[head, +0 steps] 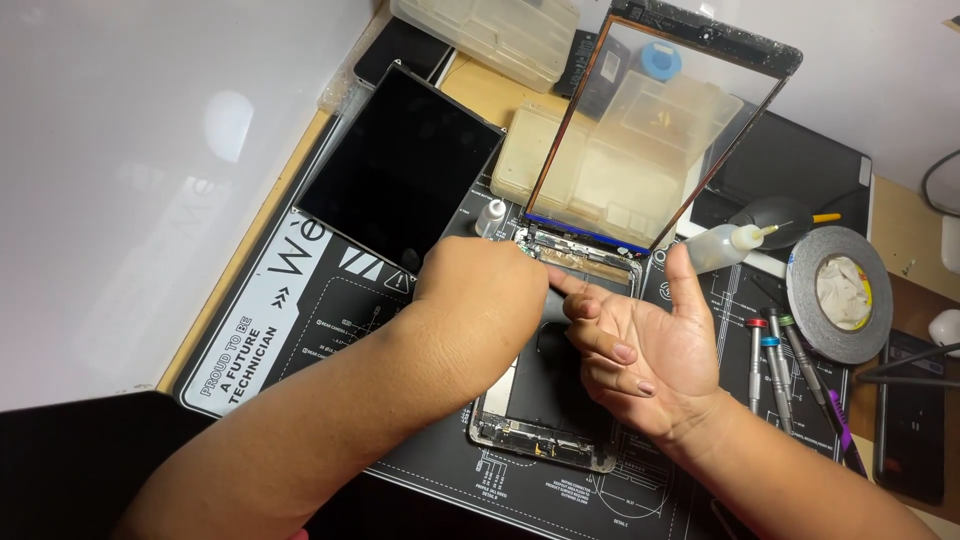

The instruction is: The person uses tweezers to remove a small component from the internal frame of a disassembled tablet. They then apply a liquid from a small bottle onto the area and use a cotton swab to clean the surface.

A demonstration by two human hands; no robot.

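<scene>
Both hands (pixel 560 310) on opened tablet (pixel 545 420); long axis runs away from camera.

Both hands (pixel 560 320) hide, perhaps, most of the tablet chassis (pixel 545 430).

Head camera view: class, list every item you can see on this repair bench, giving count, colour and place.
Opened tablet body: one, black and silver, mat centre.
Glass front panel: one, clear with dark border, propped upright behind the body.
Display panel: one, black, upper left.
Work mat: one, black with white print.
Plastic boxes: two, cloudy, top.
Squeeze bottle: one, clear, right.
Tape roll: one, grey, right.
Screwdrivers: about four, coloured caps, right.
Left hand: over the body's top edge.
Right hand: palm up, beside it.
</scene>
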